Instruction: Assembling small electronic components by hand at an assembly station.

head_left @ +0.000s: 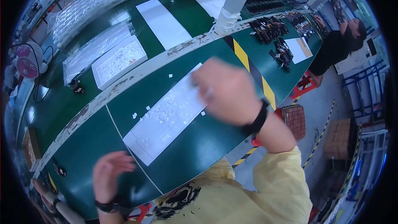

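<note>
A long white tray or board [143,150] lies slantwise on the green table before me, with many small white pieces [170,110] scattered over its middle and far part. Over its far right end is my right hand [226,89], smeared by motion, its fingers curled in; whatever they hold, if anything, is hidden. My left hand [110,172] hovers by the tray's near left corner, fingers stretched out and holding nothing visible. A few loose white pieces [134,115] lie on the table beside the tray.
Beyond a worn raised rail stands a white box [120,64] of similar pieces, near plastic-wrapped packs [97,8] and a white sheet [163,24]. Black-and-yellow tape [248,64] crosses the table at right. Dark parts [269,29] lie near another person [338,43]. A post [238,0] rises from the rail.
</note>
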Action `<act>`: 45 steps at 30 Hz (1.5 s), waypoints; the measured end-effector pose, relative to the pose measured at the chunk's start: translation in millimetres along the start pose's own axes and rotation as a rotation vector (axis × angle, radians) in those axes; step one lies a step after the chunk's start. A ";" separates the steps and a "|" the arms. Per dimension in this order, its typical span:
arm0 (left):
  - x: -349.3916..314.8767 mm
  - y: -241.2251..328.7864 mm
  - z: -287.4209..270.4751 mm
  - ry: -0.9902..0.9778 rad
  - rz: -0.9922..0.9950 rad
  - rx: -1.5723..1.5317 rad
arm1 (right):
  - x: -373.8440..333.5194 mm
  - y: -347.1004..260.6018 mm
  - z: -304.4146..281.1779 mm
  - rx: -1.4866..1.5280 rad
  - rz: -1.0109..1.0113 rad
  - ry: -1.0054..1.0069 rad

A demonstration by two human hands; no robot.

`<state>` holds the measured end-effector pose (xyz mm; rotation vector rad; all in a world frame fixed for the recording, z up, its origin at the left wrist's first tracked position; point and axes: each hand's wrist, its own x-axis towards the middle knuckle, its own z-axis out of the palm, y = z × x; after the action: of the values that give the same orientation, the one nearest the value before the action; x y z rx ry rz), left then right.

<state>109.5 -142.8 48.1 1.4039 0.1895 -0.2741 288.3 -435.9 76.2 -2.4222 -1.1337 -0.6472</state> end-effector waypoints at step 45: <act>26.2 -35.8 19.9 -0.075 0.013 -0.854 | -29.1 -116.2 89.5 1.506 0.374 -0.051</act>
<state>123.1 -169.6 9.9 0.5475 0.2018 -0.1969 201.9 -337.4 4.0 -1.2171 -0.6630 0.3549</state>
